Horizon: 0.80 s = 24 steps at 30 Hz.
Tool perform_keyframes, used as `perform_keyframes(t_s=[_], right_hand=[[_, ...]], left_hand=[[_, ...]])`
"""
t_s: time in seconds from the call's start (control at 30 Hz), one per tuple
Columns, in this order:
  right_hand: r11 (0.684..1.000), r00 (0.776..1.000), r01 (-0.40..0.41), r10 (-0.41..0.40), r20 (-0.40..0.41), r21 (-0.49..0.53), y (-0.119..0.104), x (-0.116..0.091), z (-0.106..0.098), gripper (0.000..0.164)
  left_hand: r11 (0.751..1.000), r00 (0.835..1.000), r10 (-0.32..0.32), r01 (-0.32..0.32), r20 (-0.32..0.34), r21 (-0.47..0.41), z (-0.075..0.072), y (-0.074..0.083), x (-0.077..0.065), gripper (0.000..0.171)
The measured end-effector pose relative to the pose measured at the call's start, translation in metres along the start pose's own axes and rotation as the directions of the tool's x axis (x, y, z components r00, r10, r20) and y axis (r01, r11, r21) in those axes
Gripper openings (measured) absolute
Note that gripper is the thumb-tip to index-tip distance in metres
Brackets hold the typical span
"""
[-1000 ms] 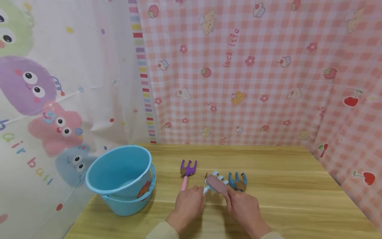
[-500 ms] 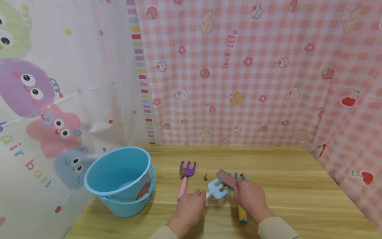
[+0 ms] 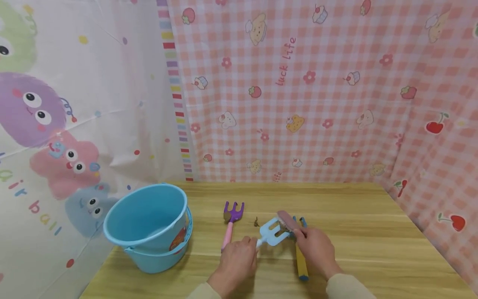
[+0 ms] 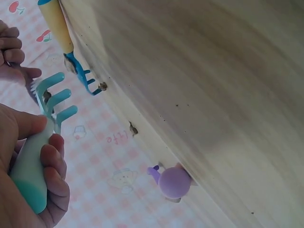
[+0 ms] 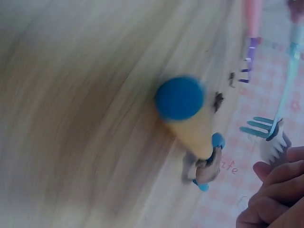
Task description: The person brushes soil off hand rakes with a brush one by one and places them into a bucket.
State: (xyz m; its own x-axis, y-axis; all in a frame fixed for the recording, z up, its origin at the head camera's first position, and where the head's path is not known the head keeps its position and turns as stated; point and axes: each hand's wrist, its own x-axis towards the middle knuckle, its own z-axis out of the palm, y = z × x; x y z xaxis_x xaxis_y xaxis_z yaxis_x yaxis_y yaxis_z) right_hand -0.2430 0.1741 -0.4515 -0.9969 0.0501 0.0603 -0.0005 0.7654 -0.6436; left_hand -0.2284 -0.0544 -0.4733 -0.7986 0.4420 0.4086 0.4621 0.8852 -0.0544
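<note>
My left hand (image 3: 239, 259) grips the handle of a light blue hand fork (image 3: 266, 238), its tines raised toward the right. My right hand (image 3: 317, 251) holds a small brush (image 3: 287, 219) with a mauve back. White bristles (image 5: 271, 151) meet the tine side of the fork in the right wrist view. A dark bit of dirt (image 4: 47, 96) shows at the tines in the left wrist view. Under the right hand lies a blue fork with a yellow handle (image 3: 301, 263), partly covered. Left of the hands is a purple fork (image 3: 235, 214) with a pink handle and a brown clump on it.
A light blue bucket (image 3: 149, 255) stands on the left of the wooden table (image 3: 358, 216). Small brown crumbs (image 3: 256, 222) lie behind the light blue fork. Patterned cloth (image 3: 291, 99) hangs along the back and both sides.
The brush has moved right, from over the middle of the light blue fork to its tine ends. That fork has swung slightly right. The yellow handle and brown crumbs have come into sight.
</note>
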Motion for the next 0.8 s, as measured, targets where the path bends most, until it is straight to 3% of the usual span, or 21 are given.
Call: perform_keyframes(t_s=[0.1, 0.2, 0.33, 0.4, 0.5, 0.7, 0.8], right_hand=[[0.99, 0.998, -0.064, 0.063, 0.011, 0.123, -0.002, -0.003, -0.001, 0.039], [0.985, 0.999, -0.015, 0.021, -0.031, 0.172, -0.007, -0.009, 0.003, 0.038], [0.982, 0.977, 0.186, -0.184, -0.108, 0.013, -0.013, -0.02, 0.015, 0.03], [0.968, 0.961, 0.232, -0.244, -0.131, -0.098, -0.012, -0.024, 0.02, 0.024], [0.96, 0.955, 0.205, -0.239, -0.175, -0.192, -0.006, -0.023, 0.02, 0.02], [0.969, 0.97, 0.119, -0.159, -0.182, -0.216, 0.005, -0.017, 0.009, 0.025], [0.966, 0.962, 0.143, -0.187, -0.198, -0.215, 0.003, -0.019, 0.007, 0.025]], left_hand=[[1.0, 1.0, -0.003, 0.003, 0.003, -0.024, 0.0, -0.001, 0.001, 0.018], [0.999, 1.0, -0.015, 0.016, 0.028, -0.032, 0.0, -0.003, 0.002, 0.017], [0.999, 0.999, -0.031, 0.031, 0.03, -0.009, -0.003, -0.005, 0.005, 0.018], [1.0, 0.999, -0.03, 0.03, 0.023, 0.002, -0.004, -0.006, 0.006, 0.017], [1.0, 1.0, -0.023, 0.022, 0.013, 0.01, -0.005, -0.006, 0.005, 0.016], [1.0, 1.0, -0.004, 0.005, 0.005, -0.028, -0.003, -0.004, 0.002, 0.014], [0.996, 0.999, -0.023, 0.025, 0.029, -0.083, -0.004, -0.004, 0.004, 0.012]])
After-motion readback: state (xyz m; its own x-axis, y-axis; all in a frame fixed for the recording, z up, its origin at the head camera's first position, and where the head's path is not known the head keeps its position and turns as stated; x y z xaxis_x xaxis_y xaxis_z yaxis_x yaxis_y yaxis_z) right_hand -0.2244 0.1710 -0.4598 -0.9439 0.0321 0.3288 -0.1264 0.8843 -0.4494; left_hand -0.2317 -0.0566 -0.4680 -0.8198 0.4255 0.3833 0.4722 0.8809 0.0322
